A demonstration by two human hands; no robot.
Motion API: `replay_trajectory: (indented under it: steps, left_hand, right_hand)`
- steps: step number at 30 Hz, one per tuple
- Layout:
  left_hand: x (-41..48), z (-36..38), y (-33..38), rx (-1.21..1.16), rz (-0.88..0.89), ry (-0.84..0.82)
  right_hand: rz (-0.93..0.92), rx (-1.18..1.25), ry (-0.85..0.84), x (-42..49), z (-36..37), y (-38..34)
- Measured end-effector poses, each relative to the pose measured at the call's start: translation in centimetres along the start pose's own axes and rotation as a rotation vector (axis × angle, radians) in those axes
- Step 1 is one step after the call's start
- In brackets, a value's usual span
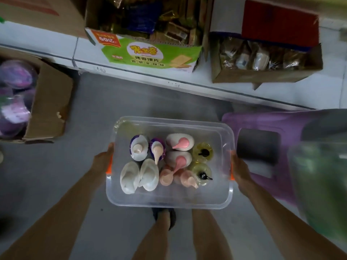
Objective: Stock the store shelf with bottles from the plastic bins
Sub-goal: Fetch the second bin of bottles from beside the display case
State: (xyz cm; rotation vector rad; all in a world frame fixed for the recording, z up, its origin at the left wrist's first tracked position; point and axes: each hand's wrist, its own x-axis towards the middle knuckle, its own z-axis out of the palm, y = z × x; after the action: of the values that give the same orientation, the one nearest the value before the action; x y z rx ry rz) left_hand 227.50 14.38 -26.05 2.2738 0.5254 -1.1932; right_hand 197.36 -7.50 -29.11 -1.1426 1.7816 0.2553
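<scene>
A clear rectangular plastic bin (170, 200) is held level above the grey floor (116, 102), between the two hands and above the person's legs. The left hand (102, 160) grips the bin's left end at an orange latch (109, 166); its fingers (110, 147) curl over the rim there, with the rest of them hidden beneath the edge. The right hand (239, 170) grips the right end beside a second orange latch (232, 173), fingers closed on the rim and mostly out of sight under it.

Inside the bin stand pump bottles seen from above, all well inside the walls and apart from either hand: two white bottles with purple labels (139, 148) at the far left, two plain white bottles (139, 176) at the near left, white bottles with pink pumps (180, 142) in the middle, peach-coloured bottles (167, 177) near them, and two clear yellowish bottles with black pumps (203, 152) on the right.

On the far side runs a low white shelf (281, 94) carrying a green-and-white printed carton (146, 53) and a brown cardboard box of wrapped goods (262, 72). A brown cardboard box of purple items (48, 102) sits on the floor at left. A purple plastic stool (281, 121) stands just right of the bin.
</scene>
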Motion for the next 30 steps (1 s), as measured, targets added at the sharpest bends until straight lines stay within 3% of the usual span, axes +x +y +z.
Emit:
replay_trajectory:
  steps: [7, 9, 17, 30]
  left_hand:
    - [6.0, 4.0, 3.7, 0.023, 0.125, -0.089]
    - [7.3, 5.1, 4.6, -0.013, 0.158, -0.161]
    - [11.8, 8.9, 6.1, -0.167, 0.07, -0.081]
    - [12.3, 11.4, 6.6, -0.202, 0.055, -0.093]
  right_hand:
    - [0.113, 0.118, 0.166, 7.0, 1.2, -2.6]
    - [0.068, 0.119, 0.156, 9.0, 1.1, -3.5]
    - [-0.041, 0.153, 0.122, 14.6, 1.0, -7.4]
    - [0.043, 0.165, -0.039, 19.1, 0.1, -7.3]
